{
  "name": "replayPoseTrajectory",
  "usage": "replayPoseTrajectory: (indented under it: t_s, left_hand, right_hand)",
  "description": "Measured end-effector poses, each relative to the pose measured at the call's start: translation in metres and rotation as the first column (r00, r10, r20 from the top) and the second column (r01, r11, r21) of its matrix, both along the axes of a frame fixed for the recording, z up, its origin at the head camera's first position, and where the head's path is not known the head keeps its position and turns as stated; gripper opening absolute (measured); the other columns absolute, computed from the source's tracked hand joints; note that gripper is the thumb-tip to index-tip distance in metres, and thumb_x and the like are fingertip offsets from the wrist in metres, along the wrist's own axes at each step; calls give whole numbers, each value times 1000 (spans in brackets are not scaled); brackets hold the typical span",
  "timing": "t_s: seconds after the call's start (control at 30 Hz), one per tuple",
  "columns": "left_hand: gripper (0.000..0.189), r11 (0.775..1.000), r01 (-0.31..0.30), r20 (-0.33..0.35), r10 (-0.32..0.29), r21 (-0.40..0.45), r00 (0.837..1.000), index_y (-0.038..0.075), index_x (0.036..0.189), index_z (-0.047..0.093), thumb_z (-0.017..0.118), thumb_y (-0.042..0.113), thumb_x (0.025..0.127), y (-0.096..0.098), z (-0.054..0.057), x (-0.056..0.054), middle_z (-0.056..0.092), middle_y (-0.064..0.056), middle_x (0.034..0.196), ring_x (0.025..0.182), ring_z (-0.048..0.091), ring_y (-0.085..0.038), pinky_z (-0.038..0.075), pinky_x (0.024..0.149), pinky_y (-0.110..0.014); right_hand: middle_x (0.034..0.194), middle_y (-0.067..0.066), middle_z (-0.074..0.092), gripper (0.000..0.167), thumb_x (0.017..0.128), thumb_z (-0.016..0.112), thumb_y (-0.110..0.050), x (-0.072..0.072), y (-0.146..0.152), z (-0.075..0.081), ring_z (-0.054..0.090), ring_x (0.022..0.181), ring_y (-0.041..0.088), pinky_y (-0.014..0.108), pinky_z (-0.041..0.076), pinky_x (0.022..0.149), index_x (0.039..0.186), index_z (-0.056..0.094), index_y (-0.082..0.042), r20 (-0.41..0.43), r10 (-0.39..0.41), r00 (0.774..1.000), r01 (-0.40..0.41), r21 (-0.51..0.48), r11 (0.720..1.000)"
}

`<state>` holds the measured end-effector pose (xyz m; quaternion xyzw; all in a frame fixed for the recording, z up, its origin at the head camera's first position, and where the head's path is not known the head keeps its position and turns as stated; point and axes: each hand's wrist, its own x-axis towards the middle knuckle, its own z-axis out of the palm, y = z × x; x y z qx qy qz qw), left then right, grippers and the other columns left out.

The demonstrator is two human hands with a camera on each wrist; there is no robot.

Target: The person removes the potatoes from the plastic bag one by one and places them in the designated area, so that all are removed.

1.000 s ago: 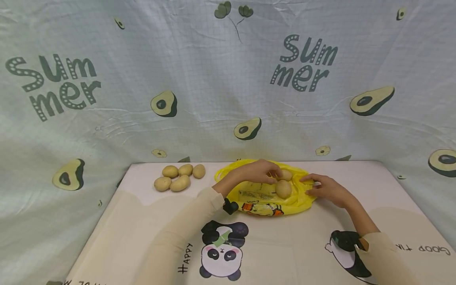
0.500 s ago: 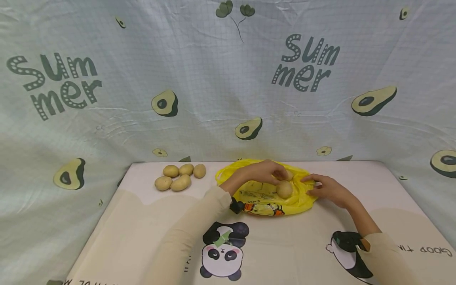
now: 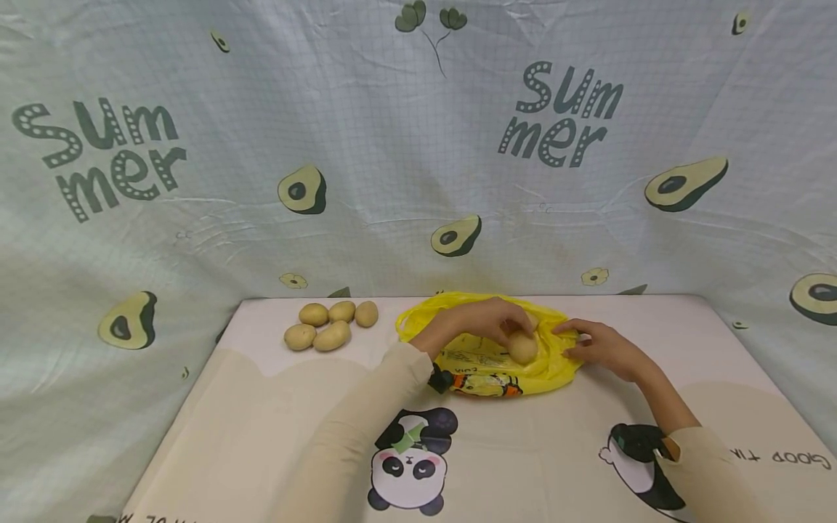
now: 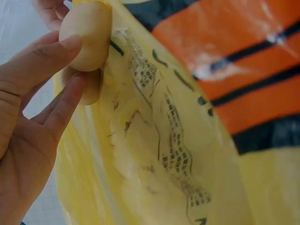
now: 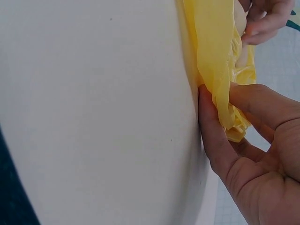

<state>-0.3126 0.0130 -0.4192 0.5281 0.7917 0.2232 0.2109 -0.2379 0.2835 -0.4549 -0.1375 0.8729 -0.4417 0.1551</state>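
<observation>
A yellow plastic bag (image 3: 554, 372) lies spread on the table with its mouth open. Inside it are a potato (image 3: 524, 350) and a second one behind, mostly covered by my left hand (image 3: 487, 319). That hand reaches into the bag from the left and grips the nearer potato (image 4: 91, 33), its thumb on one side and fingers on the other. The other potato (image 4: 91, 89) shows just past the fingertips in the left wrist view. At the bag's right edge, my right hand (image 3: 608, 350) pinches the gathered plastic between thumb and fingers, as the right wrist view confirms.
Several loose potatoes (image 3: 332, 335) sit together on the table (image 3: 248, 407), left of the bag. A hanging cloth (image 3: 366, 145) printed with avocados stands behind the table's far edge. Panda drawings (image 3: 410, 465) decorate the tabletop.
My left hand has moved slightly right and down, closing its fingers onto the nearer potato. The right hand has kept its hold on the bag's edge.
</observation>
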Motion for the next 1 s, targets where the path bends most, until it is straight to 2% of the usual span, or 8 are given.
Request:
replayPoseTrajectory:
  t_s: [0.1, 0.23, 0.37, 0.47, 0.57, 0.8, 0.9, 1.0]
  left_hand:
    - [40, 1000, 31, -19, -31, -2, 999, 9, 132, 68, 74, 4, 92, 3, -2, 0, 65, -4, 133, 114, 57, -11, 44, 98, -15]
    - [38, 997, 69, -85, -70, -15, 994, 10, 129, 70, 75, 8, 92, 8, -4, 1, 65, -3, 131, 117, 56, -12, 39, 102, -14]
    - [37, 998, 43, -136, -50, -52, 989, 14, 126, 72, 79, 14, 90, 12, -4, 5, 63, -2, 130, 118, 54, -12, 39, 100, -14]
    - [36, 997, 15, -149, -27, -81, 989, 18, 122, 72, 81, 15, 88, 14, -5, 7, 60, -1, 128, 114, 53, -13, 41, 95, -15]
    - [34, 995, 3, -137, -16, -95, 990, 19, 119, 70, 81, 13, 88, 15, -5, 10, 59, 1, 124, 110, 52, -12, 42, 92, -15]
    - [31, 996, 25, -126, -36, -86, 991, 19, 116, 65, 78, 11, 89, 13, -7, 14, 61, 6, 115, 103, 52, -11, 42, 89, -16]
    - [33, 998, 34, -114, -40, -58, 993, 20, 120, 66, 78, 13, 90, 9, -9, 13, 62, 7, 121, 108, 52, -9, 40, 94, -16]
    - [36, 999, 35, -67, -36, -18, 997, 23, 126, 70, 75, 14, 91, 4, -9, 11, 61, 7, 132, 117, 51, -6, 38, 100, -17]
  right_hand:
    - [153, 32, 36, 43, 95, 67, -10, 0, 0, 0, 48, 128, 49, 42, 55, 93, 136, 57, 2, -6, 0, 1000, 0, 6, 1000]
    - [153, 32, 36, 43, 95, 68, -10, 1, 1, 0, 48, 128, 48, 42, 55, 94, 135, 57, 2, -13, 3, 1000, -3, 3, 1000]
    - [153, 32, 36, 43, 95, 68, -10, 1, 1, 0, 48, 128, 48, 43, 55, 94, 135, 57, 2, -20, -1, 1000, 2, 9, 1000]
    - [153, 33, 35, 43, 95, 68, -11, 1, 1, 1, 47, 129, 49, 44, 54, 95, 135, 57, 2, -15, -9, 1000, 10, 15, 1000]
    - [153, 32, 36, 44, 95, 69, -11, 1, 1, 1, 47, 129, 49, 45, 54, 96, 135, 57, 2, -14, -12, 1000, 13, 21, 1000]
    - [152, 32, 38, 43, 96, 68, -11, 1, 1, 0, 49, 127, 47, 40, 55, 92, 135, 57, 2, -20, -7, 1000, 7, 16, 1000]
    - [153, 32, 37, 43, 96, 68, -11, 1, 1, 0, 50, 125, 46, 35, 56, 89, 136, 57, 2, -5, -7, 1000, 7, 1, 1000]
    - [153, 32, 36, 44, 96, 68, -11, 1, 1, 0, 51, 124, 46, 34, 56, 87, 136, 57, 2, 5, -8, 1000, 8, -6, 1000]
